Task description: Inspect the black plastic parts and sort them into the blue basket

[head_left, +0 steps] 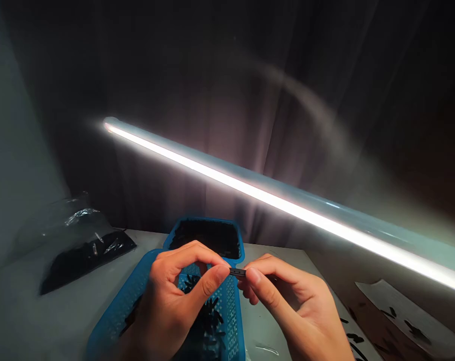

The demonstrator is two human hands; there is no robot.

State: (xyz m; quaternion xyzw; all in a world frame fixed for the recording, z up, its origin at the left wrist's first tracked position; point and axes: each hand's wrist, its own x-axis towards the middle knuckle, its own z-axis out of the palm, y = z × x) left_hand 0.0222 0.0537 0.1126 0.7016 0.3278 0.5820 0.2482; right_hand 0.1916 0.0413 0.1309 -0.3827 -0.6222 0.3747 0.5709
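Note:
A small, thin black piece (238, 272) is held level between my two hands, above the right side of a blue basket. My left hand (187, 291) pinches its left end between thumb and forefinger. The right end sits between the thumb and forefinger of my right hand (287, 296). Tiny dots show along the side of the piece. Below my left hand, the blue perforated basket (233, 321) holds several loose black pieces (211, 316); my hand and forearm hide part of them.
Behind stands a second blue basket (241, 250) filled with dark pieces. A clear plastic bag with black contents (88, 255) lies at left. A bright tube lamp (250, 190) slants across the view. White paper (411, 316) with black pieces lies at right.

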